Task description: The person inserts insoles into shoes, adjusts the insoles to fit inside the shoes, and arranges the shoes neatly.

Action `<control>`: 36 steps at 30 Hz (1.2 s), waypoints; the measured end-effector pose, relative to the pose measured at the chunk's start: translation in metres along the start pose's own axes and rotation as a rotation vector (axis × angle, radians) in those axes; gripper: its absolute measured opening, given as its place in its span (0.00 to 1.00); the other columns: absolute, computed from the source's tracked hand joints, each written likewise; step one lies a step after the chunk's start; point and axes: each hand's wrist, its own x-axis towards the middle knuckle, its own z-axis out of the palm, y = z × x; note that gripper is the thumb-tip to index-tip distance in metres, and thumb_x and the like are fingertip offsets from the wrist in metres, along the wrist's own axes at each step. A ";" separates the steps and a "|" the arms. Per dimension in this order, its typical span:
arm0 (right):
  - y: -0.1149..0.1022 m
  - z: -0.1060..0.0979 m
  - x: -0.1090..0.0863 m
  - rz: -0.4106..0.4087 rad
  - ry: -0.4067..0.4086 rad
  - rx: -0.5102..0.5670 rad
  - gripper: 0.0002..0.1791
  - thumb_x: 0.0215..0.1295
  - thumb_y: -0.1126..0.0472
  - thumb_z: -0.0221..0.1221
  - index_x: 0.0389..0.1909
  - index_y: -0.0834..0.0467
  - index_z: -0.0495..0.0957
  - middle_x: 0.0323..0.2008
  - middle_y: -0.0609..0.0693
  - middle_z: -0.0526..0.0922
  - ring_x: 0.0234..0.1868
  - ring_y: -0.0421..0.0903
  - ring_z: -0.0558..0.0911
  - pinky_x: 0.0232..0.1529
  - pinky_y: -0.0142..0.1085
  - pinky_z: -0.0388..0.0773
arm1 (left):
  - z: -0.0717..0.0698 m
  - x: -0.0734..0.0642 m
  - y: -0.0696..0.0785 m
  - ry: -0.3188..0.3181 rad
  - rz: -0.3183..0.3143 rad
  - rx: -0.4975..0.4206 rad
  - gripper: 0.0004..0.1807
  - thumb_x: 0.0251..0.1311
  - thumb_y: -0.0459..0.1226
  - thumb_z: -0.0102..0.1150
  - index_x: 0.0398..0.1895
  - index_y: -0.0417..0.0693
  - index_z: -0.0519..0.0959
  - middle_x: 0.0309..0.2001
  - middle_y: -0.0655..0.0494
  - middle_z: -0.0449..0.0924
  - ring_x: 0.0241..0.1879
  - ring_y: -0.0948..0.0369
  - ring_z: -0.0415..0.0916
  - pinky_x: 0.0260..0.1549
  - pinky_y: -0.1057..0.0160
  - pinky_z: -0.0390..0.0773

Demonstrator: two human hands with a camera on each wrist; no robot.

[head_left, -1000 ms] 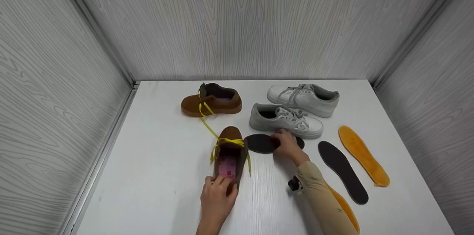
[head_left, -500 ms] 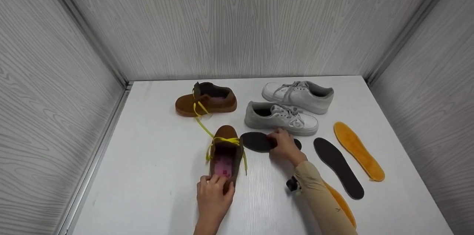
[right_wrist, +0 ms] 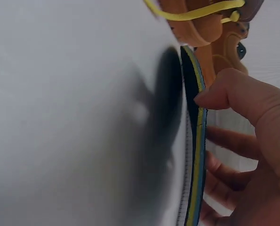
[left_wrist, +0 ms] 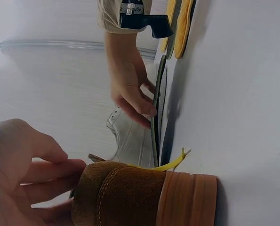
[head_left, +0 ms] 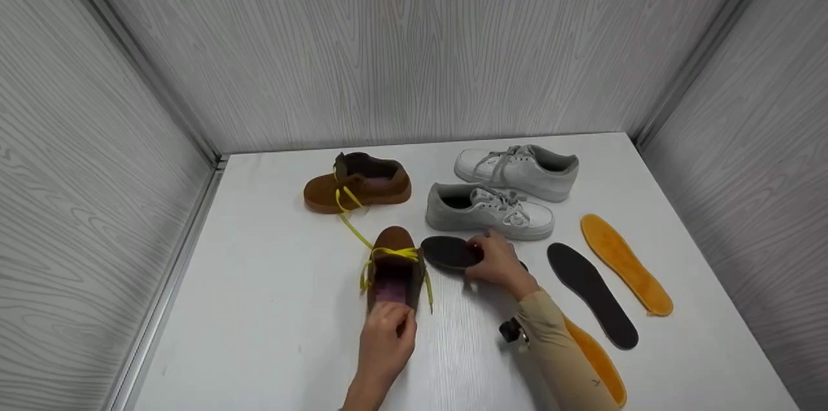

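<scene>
My left hand (head_left: 386, 341) is at the heel of the nearer brown shoe (head_left: 393, 239), with curled fingers over the opening. Its fingertips appear to pinch the heel end of the pink insole (head_left: 391, 293); the heel collar (left_wrist: 93, 190) hides part of this in the left wrist view. Beside that shoe, my right hand (head_left: 497, 261) pinches a black insole (head_left: 444, 252) along its long edges, thumb on the near side. The insole stands slightly tilted off the table; its layered yellow-and-blue edge (right_wrist: 200, 141) shows in the right wrist view.
Another brown shoe (head_left: 388, 189) with yellow laces lies behind. Two white sneakers (head_left: 491, 217) stand at the back right. A second black insole (head_left: 592, 291) and two orange insoles (head_left: 624, 262) lie to the right, one partly under the right sleeve (head_left: 559, 346). Panel walls surround the table.
My left hand has drawn its thumb and fingers together at the shoe's heel, and less of the pink insole shows. My right hand has tilted the black insole up from the table.
</scene>
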 end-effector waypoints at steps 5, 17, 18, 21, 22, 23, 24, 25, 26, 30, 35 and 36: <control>-0.014 -0.007 -0.006 0.069 0.041 0.012 0.31 0.39 0.56 0.73 0.50 0.62 0.82 0.45 0.57 0.77 0.46 0.55 0.76 0.50 0.52 0.72 | 0.010 0.009 -0.002 -0.002 0.085 -0.130 0.06 0.51 0.24 0.65 0.24 0.42 0.84 0.27 0.58 0.82 0.26 0.64 0.79 0.26 0.66 0.78; -0.065 -0.025 -0.029 0.074 0.208 0.130 0.29 0.39 0.58 0.73 0.48 0.61 0.83 0.42 0.56 0.79 0.40 0.52 0.77 0.43 0.48 0.76 | 0.014 0.030 0.003 -0.208 -0.331 -0.649 0.13 0.68 0.31 0.57 0.52 0.34 0.82 0.45 0.43 0.85 0.42 0.56 0.85 0.41 0.63 0.82; -0.070 -0.026 -0.031 0.074 0.221 0.138 0.29 0.39 0.58 0.72 0.48 0.61 0.83 0.42 0.56 0.78 0.39 0.52 0.77 0.43 0.47 0.75 | 0.014 0.032 0.004 -0.220 -0.379 -0.718 0.15 0.69 0.32 0.56 0.55 0.33 0.80 0.48 0.41 0.84 0.45 0.54 0.84 0.44 0.61 0.81; -0.084 -0.026 -0.039 0.089 0.246 0.154 0.29 0.40 0.57 0.72 0.48 0.60 0.82 0.42 0.56 0.77 0.38 0.50 0.75 0.41 0.46 0.74 | 0.015 0.037 0.008 -0.214 -0.490 -0.898 0.20 0.72 0.33 0.53 0.61 0.29 0.74 0.53 0.37 0.81 0.50 0.52 0.82 0.48 0.54 0.80; -0.088 -0.026 -0.042 0.095 0.251 0.156 0.29 0.40 0.56 0.72 0.48 0.59 0.82 0.41 0.55 0.76 0.38 0.50 0.75 0.40 0.45 0.74 | 0.015 0.038 0.009 -0.202 -0.514 -0.946 0.20 0.72 0.33 0.52 0.62 0.28 0.72 0.54 0.36 0.80 0.50 0.51 0.82 0.49 0.52 0.79; -0.093 -0.026 -0.044 0.101 0.255 0.155 0.29 0.40 0.56 0.72 0.48 0.59 0.82 0.41 0.55 0.76 0.38 0.50 0.74 0.40 0.45 0.74 | 0.015 0.039 0.010 -0.191 -0.530 -0.980 0.21 0.72 0.33 0.52 0.63 0.27 0.71 0.54 0.36 0.80 0.51 0.50 0.82 0.49 0.52 0.79; -0.097 -0.026 -0.047 0.109 0.257 0.151 0.29 0.41 0.55 0.72 0.48 0.58 0.82 0.40 0.54 0.75 0.37 0.49 0.74 0.39 0.45 0.73 | 0.015 0.040 0.011 -0.181 -0.538 -1.016 0.22 0.72 0.33 0.51 0.63 0.26 0.70 0.54 0.35 0.79 0.52 0.48 0.81 0.50 0.50 0.78; -0.101 -0.025 -0.049 0.114 0.258 0.148 0.29 0.41 0.55 0.72 0.48 0.58 0.82 0.39 0.54 0.74 0.37 0.49 0.73 0.38 0.44 0.73 | 0.015 0.041 0.011 -0.173 -0.543 -1.040 0.22 0.73 0.33 0.51 0.63 0.26 0.70 0.54 0.35 0.79 0.52 0.47 0.81 0.50 0.49 0.77; -0.105 -0.025 -0.050 0.121 0.257 0.142 0.28 0.42 0.54 0.72 0.49 0.58 0.82 0.38 0.54 0.74 0.36 0.48 0.73 0.37 0.44 0.73 | 0.016 0.042 0.011 -0.166 -0.547 -1.060 0.22 0.73 0.33 0.51 0.63 0.25 0.70 0.54 0.34 0.79 0.52 0.46 0.81 0.50 0.48 0.77; -0.118 -0.023 -0.056 0.131 0.252 0.123 0.28 0.44 0.54 0.72 0.49 0.57 0.82 0.36 0.53 0.71 0.33 0.48 0.70 0.35 0.43 0.71 | 0.016 0.043 0.010 -0.132 -0.567 -1.140 0.22 0.72 0.33 0.52 0.63 0.25 0.70 0.53 0.33 0.79 0.50 0.44 0.81 0.49 0.49 0.78; -0.127 -0.017 -0.063 0.136 0.240 0.109 0.28 0.45 0.53 0.71 0.50 0.58 0.81 0.35 0.52 0.69 0.33 0.48 0.69 0.35 0.42 0.69 | 0.013 0.044 0.010 -0.062 -0.673 -1.195 0.19 0.69 0.30 0.55 0.59 0.25 0.74 0.51 0.32 0.81 0.47 0.46 0.83 0.45 0.54 0.80; -0.129 -0.016 -0.064 0.133 0.242 0.108 0.29 0.45 0.53 0.71 0.50 0.59 0.81 0.35 0.53 0.69 0.33 0.48 0.69 0.36 0.42 0.70 | 0.013 0.045 0.010 -0.051 -0.695 -1.198 0.19 0.68 0.29 0.56 0.58 0.25 0.75 0.50 0.33 0.81 0.47 0.46 0.83 0.45 0.55 0.80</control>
